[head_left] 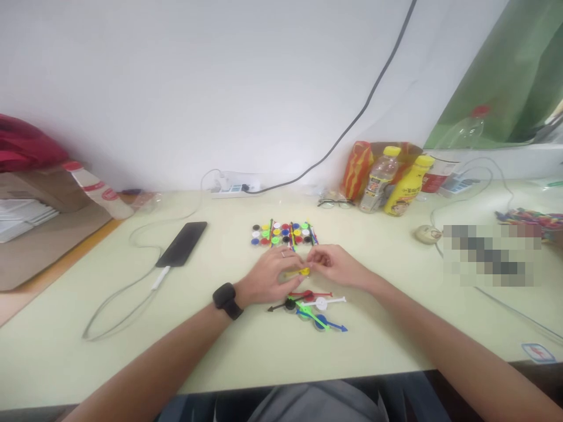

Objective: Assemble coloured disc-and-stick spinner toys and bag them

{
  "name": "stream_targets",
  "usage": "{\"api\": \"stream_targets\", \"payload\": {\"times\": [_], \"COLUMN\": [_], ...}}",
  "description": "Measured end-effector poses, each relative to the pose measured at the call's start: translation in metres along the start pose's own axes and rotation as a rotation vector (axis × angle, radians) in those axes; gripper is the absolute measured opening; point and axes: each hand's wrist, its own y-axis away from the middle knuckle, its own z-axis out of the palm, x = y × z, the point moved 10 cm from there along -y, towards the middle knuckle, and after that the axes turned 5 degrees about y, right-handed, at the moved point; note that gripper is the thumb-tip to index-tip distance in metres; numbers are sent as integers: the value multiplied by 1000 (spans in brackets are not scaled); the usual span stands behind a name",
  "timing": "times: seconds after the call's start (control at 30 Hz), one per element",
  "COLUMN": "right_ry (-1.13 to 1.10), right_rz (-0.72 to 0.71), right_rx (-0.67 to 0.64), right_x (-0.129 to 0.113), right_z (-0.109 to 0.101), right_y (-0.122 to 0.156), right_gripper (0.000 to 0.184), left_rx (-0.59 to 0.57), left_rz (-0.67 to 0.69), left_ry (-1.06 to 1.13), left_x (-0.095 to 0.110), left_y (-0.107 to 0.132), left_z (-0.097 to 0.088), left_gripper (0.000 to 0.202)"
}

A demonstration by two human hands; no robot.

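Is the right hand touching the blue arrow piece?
Apart: the head view shows tabletop and the white arrow piece between the right hand and the blue arrow piece.

Legible text: none. Yellow bottle (405, 189), far edge of table (211, 363): dark characters, blurred. Clear bottle (379, 183), just beside: label unreadable. Blue-bordered sticker (538, 353), near edge, towards right: red mark, indistinct.

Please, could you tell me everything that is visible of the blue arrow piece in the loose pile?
The blue arrow piece looks like plastic: a round disc along a slim bar with a broad arrowhead. It lies on the table, at the near side of the pile, arrowhead pointing right and slightly nearer. A green arrow piece crosses it; finer details are blurred.
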Motion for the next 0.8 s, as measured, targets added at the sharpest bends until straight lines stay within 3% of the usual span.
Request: {"api": "stream_targets", "payload": {"times": [0.2,0.33,0.47,0.63,0.8], "right_ry": [340,227,171,269,307], "right_rz": [-23,-28,-21,-4,-49], "right_rx": [188,223,339,298,149], "right_x": [-22,-30,-29,-21,-27], "right_z": [-27,-35,-53,-53,-37], "right_y": [10,11,11,7,7], "right_gripper": [29,59,60,53,47], "left_rx": [222,230,235,211,84], "left_rz": [-138,-147,-153,-170,-117], "left_ry": [127,116,92,96,52], "left_x": [-23,-27,-28,-28,-15], "left_y": [4,4,5,3,1], "left_z": [-23,-23,-23,-21,-10], "left_gripper": [24,24,25,27,31]}}
